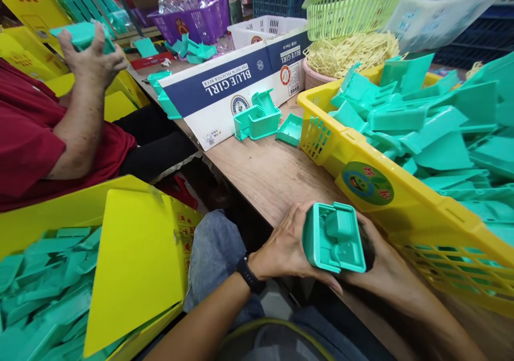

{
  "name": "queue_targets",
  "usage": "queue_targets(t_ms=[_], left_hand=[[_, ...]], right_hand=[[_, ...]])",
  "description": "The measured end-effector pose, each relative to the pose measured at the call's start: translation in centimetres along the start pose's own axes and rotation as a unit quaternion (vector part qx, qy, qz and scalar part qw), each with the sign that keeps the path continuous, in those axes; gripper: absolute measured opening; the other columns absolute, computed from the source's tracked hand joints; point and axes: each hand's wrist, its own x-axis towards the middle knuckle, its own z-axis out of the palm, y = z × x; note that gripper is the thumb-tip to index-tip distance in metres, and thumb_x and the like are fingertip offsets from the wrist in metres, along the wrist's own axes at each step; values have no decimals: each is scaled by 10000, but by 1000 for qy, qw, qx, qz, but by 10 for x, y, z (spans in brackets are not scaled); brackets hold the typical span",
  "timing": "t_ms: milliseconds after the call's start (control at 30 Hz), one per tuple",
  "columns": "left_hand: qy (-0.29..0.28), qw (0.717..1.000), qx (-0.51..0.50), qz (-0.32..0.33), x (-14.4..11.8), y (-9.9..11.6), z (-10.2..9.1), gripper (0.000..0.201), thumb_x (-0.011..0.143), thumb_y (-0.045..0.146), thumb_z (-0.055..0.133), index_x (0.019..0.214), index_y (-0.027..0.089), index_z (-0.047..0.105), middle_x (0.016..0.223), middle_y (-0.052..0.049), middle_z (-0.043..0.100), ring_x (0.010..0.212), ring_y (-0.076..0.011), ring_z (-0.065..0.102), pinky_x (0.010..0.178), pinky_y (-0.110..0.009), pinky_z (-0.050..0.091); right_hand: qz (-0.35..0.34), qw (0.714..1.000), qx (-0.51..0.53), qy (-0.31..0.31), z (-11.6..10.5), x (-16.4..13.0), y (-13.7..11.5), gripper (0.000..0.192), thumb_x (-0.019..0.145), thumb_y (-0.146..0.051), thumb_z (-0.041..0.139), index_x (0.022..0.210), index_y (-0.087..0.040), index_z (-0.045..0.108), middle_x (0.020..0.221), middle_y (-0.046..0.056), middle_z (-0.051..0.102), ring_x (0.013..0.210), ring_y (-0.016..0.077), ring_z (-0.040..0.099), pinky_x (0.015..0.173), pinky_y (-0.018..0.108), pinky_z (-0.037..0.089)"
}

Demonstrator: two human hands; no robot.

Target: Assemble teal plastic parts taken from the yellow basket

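Between both hands, over the table's near edge, is a teal plastic box with its open side facing me and smaller moulded shapes inside. My left hand, with a black band at the wrist, grips its left side, thumb underneath. Around the right side closes my right hand; some of its fingers are hidden behind the box. Farther back on the wooden table stand a teal plastic assembly and a small teal tray-like piece. On the right, a yellow basket is heaped with teal plastic parts.
A yellow box of teal pieces sits lower left. A beer carton panel stands along the table behind the pieces. Left, a person in a red shirt raises a teal part. Purple and green baskets stand behind.
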Motion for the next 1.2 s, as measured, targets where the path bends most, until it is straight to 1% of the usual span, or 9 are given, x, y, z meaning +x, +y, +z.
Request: queue_targets(t_ms=[167, 267, 333, 467, 633, 833, 1000, 1100, 1200], left_hand=[[-5, 1000, -14, -3, 2, 2, 2, 1321, 518, 702, 1001, 1562, 235, 340, 1512, -156, 548, 1416, -350, 557, 1249, -571, 486], [8, 1000, -21, -16, 2, 4, 2, 1276, 540, 710, 990, 1547, 244, 359, 1480, -142, 566, 1378, -338, 577, 1228, -572, 502], [16, 999, -14, -25, 1, 5, 2, 1282, 540, 728, 981, 1545, 240, 352, 1466, -147, 566, 1372, -348, 574, 1224, -595, 498], [16, 999, -7, -29, 1, 5, 1, 1303, 539, 741, 975, 1549, 232, 327, 1474, -161, 546, 1395, -367, 551, 1239, -624, 472], [19, 999, -18, -33, 5, 9, -1, 1218, 569, 725, 969, 1522, 259, 370, 1488, -141, 551, 1408, -355, 549, 1262, -602, 451], [14, 998, -37, -56, 8, 10, 0, 1257, 541, 726, 981, 1512, 216, 368, 1473, -159, 557, 1405, -365, 550, 1261, -620, 443], [14, 997, -42, -66, 7, 9, 0, 1277, 524, 729, 986, 1516, 217, 367, 1471, -155, 552, 1401, -361, 550, 1258, -613, 450], [11, 997, -46, -67, 7, 9, -1, 1285, 520, 722, 991, 1522, 218, 364, 1475, -157, 551, 1403, -361, 551, 1263, -609, 446], [8, 997, -48, -66, 8, 9, -2, 1267, 530, 704, 997, 1523, 227, 372, 1475, -151, 554, 1397, -356, 556, 1261, -600, 450]], right_hand=[[-15, 999, -40, 1, -2, 1, 0, 919, 715, -533, 823, 1525, -382, 417, 1514, 93, 648, 1296, 334, 701, 1022, 470, 656], [-3, 999, -40, -3, -3, 0, -1, 923, 697, -502, 816, 1519, -338, 430, 1501, 119, 656, 1280, 346, 709, 1012, 465, 661], [11, 999, -31, 0, -2, 0, -3, 925, 691, -497, 821, 1513, -319, 435, 1445, 121, 692, 1195, 329, 752, 962, 431, 682], [35, 999, 32, 0, -1, 1, -7, 899, 708, -476, 842, 1497, -350, 430, 1279, 63, 767, 953, 264, 804, 753, 332, 704], [39, 999, 16, -3, -3, 1, -7, 968, 658, -560, 930, 1481, -364, 459, 1383, 64, 714, 1166, 314, 752, 971, 423, 674], [46, 998, 33, -7, -1, -1, -4, 980, 670, -484, 913, 1513, -343, 434, 1426, 97, 687, 1159, 360, 741, 735, 373, 690], [34, 999, 28, 0, 0, -2, -6, 938, 684, -465, 896, 1501, -335, 454, 1400, 88, 695, 1174, 363, 733, 717, 362, 684], [33, 999, 20, 4, 0, -1, -6, 941, 677, -477, 895, 1496, -323, 457, 1460, 104, 656, 1257, 384, 694, 679, 342, 669], [29, 1000, -8, 4, 0, -1, -5, 953, 673, -520, 897, 1493, -316, 456, 1473, 115, 649, 1269, 383, 690, 799, 392, 687]])
